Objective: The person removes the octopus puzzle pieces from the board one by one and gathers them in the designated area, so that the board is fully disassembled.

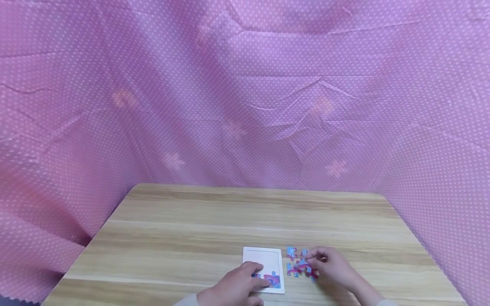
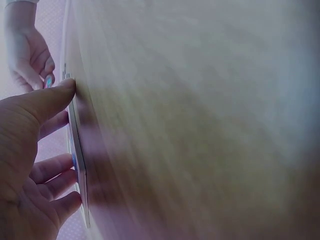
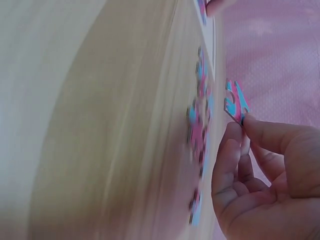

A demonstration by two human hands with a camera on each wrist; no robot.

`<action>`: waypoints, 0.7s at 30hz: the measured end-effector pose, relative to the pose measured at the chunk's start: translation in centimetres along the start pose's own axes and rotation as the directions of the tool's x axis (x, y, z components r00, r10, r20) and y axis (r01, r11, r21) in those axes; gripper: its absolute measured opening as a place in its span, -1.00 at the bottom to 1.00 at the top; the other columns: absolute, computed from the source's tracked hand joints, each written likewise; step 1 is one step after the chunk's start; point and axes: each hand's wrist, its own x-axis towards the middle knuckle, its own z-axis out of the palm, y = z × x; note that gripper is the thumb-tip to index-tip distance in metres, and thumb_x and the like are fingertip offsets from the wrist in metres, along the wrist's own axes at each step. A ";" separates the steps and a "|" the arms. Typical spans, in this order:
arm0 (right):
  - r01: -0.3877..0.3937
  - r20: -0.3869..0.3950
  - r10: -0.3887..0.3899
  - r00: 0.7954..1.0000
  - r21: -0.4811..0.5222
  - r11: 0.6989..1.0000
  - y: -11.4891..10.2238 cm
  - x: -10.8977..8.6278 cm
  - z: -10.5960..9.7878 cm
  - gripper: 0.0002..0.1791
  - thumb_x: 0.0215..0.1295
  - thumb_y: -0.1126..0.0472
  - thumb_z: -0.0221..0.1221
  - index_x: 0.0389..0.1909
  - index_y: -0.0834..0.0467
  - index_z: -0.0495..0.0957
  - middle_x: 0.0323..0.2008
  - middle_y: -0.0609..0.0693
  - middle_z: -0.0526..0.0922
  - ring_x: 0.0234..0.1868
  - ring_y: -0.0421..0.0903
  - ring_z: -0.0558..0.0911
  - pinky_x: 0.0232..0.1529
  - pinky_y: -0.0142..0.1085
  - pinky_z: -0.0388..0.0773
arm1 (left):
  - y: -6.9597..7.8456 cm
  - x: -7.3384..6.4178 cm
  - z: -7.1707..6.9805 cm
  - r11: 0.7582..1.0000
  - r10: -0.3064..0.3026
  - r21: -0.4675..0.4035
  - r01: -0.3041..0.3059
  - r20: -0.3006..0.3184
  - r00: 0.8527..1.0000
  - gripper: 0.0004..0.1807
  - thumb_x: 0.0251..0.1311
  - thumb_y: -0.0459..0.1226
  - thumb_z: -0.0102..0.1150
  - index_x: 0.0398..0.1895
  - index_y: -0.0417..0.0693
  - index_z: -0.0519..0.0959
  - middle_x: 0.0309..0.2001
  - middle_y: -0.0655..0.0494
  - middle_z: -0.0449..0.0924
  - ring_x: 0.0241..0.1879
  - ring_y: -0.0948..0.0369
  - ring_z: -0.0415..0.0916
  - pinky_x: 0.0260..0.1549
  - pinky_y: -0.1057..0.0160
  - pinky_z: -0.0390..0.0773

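My left hand (image 1: 235, 285) rests on a white puzzle tray (image 1: 262, 258), its fingers spread over the lower left. Joined blue and pink pieces (image 1: 274, 280) lie along the tray's bottom, partly under those fingers. In the left wrist view the thumb (image 2: 55, 99) lies at the tray's edge. My right hand (image 1: 336, 268) is over the loose pieces, right of the tray. Between its thumb and fingertips it pinches a blue and pink jigsaw piece (image 3: 236, 102), seen raised off the table in the right wrist view.
Several loose jigsaw pieces (image 1: 292, 253) lie just right of the tray, some overlapping in a small pile (image 1: 303, 266). The wooden table (image 1: 183, 238) extends behind and to both sides. Pink dotted cloth (image 1: 245, 127) hangs around its back and sides.
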 end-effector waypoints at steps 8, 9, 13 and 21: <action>-0.019 0.022 0.019 1.000 0.008 1.000 1.9 -0.7 -2.5 -0.84 0.18 0.33 0.23 -0.22 0.29 0.61 -0.34 0.02 0.63 -0.37 -0.15 0.56 -0.45 -0.29 0.59 | -0.5 0.4 0.1 1.000 -0.013 -0.023 0.013 -0.002 1.000 -0.51 0.13 0.04 0.27 0.15 0.21 0.57 0.16 -0.06 0.44 0.16 0.11 0.35 0.04 0.18 0.46; -0.029 0.030 0.028 0.999 0.009 1.000 2.1 -0.8 -2.8 -0.84 0.18 0.33 0.23 -0.22 0.30 0.61 -0.33 0.04 0.63 -0.36 -0.15 0.56 -0.44 -0.29 0.59 | -0.5 0.4 0.0 1.000 -0.016 -0.023 0.015 -0.002 1.000 -0.51 0.13 0.04 0.27 0.15 0.21 0.57 0.16 -0.07 0.44 0.16 0.11 0.36 0.04 0.18 0.46; -0.066 0.053 0.066 0.996 -0.007 0.998 2.4 -1.0 -3.7 -0.86 0.19 0.34 0.22 -0.24 0.28 0.61 -0.34 0.05 0.61 -0.37 -0.15 0.53 -0.44 -0.31 0.58 | -0.7 0.6 -0.1 1.000 -0.016 -0.020 0.015 -0.016 1.000 -0.52 0.12 0.03 0.27 0.14 0.20 0.57 0.15 -0.08 0.44 0.15 0.10 0.37 0.04 0.18 0.46; -0.086 0.047 0.089 0.995 -0.068 0.994 2.9 -0.8 -4.5 -0.91 0.15 0.32 0.25 -0.31 0.24 0.62 -0.42 -0.01 0.57 -0.51 -0.19 0.48 -0.54 -0.36 0.52 | -1.3 1.0 0.3 0.999 -0.024 -0.026 0.024 -0.013 1.000 -0.51 0.12 0.06 0.27 0.14 0.22 0.57 0.15 -0.06 0.44 0.16 0.11 0.36 0.04 0.18 0.46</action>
